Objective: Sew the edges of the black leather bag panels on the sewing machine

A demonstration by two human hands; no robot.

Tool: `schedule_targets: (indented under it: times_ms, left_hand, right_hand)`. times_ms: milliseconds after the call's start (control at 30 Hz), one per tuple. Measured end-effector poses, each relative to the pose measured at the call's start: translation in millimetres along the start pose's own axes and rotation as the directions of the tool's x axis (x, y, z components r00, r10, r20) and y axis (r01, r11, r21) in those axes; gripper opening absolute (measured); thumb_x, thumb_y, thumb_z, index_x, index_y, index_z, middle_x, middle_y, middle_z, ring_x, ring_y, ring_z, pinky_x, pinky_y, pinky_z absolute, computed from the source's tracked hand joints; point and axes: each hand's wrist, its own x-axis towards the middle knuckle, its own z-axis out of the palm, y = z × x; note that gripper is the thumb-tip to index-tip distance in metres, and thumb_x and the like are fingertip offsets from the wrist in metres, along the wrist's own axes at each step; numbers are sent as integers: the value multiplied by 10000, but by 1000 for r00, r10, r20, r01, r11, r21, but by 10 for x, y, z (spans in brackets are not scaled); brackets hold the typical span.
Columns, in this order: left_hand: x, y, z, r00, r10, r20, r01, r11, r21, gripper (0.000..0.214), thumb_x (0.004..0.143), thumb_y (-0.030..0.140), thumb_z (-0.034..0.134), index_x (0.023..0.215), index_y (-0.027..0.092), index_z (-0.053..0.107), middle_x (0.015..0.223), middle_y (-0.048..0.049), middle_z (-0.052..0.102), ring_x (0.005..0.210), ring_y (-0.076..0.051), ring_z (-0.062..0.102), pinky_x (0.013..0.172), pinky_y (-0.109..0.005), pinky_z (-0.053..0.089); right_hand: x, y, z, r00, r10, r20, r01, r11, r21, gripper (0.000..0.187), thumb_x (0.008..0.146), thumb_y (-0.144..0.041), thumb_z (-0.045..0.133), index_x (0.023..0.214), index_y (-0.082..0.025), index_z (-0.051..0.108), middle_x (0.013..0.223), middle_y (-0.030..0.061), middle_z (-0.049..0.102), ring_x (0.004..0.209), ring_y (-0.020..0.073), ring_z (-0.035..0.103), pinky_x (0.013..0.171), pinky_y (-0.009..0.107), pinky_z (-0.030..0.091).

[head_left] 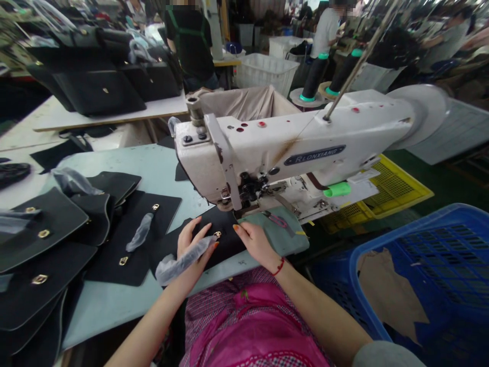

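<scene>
A black leather panel (223, 229) with a gold clasp (217, 234) lies under the head of the white sewing machine (290, 148). My left hand (191, 242) rests flat on its left part, fingers spread, with a clear plastic strip (179, 262) lying across the hand. My right hand (255, 242) presses flat on the panel's right edge, fingers stretched toward the needle area (235, 206).
Several black panels with gold clasps (42, 239) are stacked at the left on the pale green table (114, 300). A blue crate (428, 275) stands at the right, a yellow tray (397, 188) behind it. Thread cones (315, 76) and other workers are at the back.
</scene>
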Motion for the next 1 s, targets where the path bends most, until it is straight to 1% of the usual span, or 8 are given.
schedule_targets:
  times_ms: [167, 300, 400, 467, 600, 800, 900, 1000]
  left_hand:
    - [-24, -99, 49, 996, 68, -50, -72, 995, -75, 184, 902, 339, 575, 1038, 224, 624, 1259, -83, 624, 1220, -264, 555, 1105, -571, 348]
    - [24, -286, -30, 982, 189, 20, -188, 981, -45, 217, 914, 334, 557, 1079, 209, 624, 1264, -93, 651, 1206, -246, 584, 1118, -536, 346]
    - [41, -415, -80, 957, 264, 121, -264, 964, -11, 274, 934, 358, 507, 1130, 211, 629, 1299, -90, 636, 1208, -236, 588, 1124, -481, 365]
    - [53, -450, -95, 950, 265, 166, -269, 963, 0, 295, 949, 359, 467, 1150, 211, 624, 1331, -82, 614, 1229, -228, 573, 1131, -455, 368]
    - [108, -403, -108, 945, 281, 168, -286, 958, 5, 284, 952, 354, 461, 1137, 197, 609, 1341, -79, 607, 1255, -220, 551, 1126, -414, 390]
    - [238, -334, -121, 950, 251, 186, -260, 965, 27, 262, 967, 347, 443, 1119, 189, 586, 1371, -115, 575, 1290, -234, 517, 1104, -460, 412]
    - [282, -414, -95, 944, 270, 192, -282, 959, 38, 268, 972, 333, 427, 1132, 185, 582, 1376, -122, 569, 1291, -224, 516, 1104, -444, 413]
    - [312, -544, -61, 929, 294, 226, -312, 949, 47, 320, 981, 317, 393, 1237, 188, 533, 1419, -115, 529, 1325, -214, 478, 1127, -443, 385]
  right_hand:
    - [-24, 8, 52, 999, 23, -31, -24, 1000, -17, 458, 964, -458, 424, 594, -198, 354, 552, -40, 344, 534, 105, 334, 544, 272, 214]
    - [-36, -46, 84, 998, 52, -39, -50, 998, 37, 458, 956, -475, 427, 599, -198, 356, 564, -40, 333, 545, 105, 333, 541, 267, 221]
    - [-39, -63, 102, 996, 80, -44, -77, 995, 69, 458, 951, -488, 425, 600, -197, 377, 568, -34, 346, 556, 109, 346, 540, 262, 235]
    - [-29, -62, 108, 994, 98, -49, -93, 992, 80, 459, 946, -492, 429, 599, -195, 385, 568, -32, 352, 557, 110, 349, 538, 261, 237]
    - [22, -60, 108, 994, 97, -49, -92, 991, 97, 460, 942, -490, 438, 597, -190, 384, 572, -34, 348, 557, 104, 339, 535, 261, 227]
    - [137, -76, 109, 993, 100, -63, -95, 992, 80, 479, 935, -491, 433, 571, -190, 360, 552, -38, 334, 538, 97, 321, 526, 261, 210]
    - [208, -72, 117, 993, 92, -69, -87, 994, 66, 468, 932, -474, 439, 567, -188, 375, 544, -37, 358, 533, 97, 340, 526, 259, 212]
    - [286, -65, 133, 994, 80, -71, -77, 996, 53, 469, 937, -473, 432, 567, -188, 391, 544, -34, 382, 534, 98, 360, 528, 256, 218]
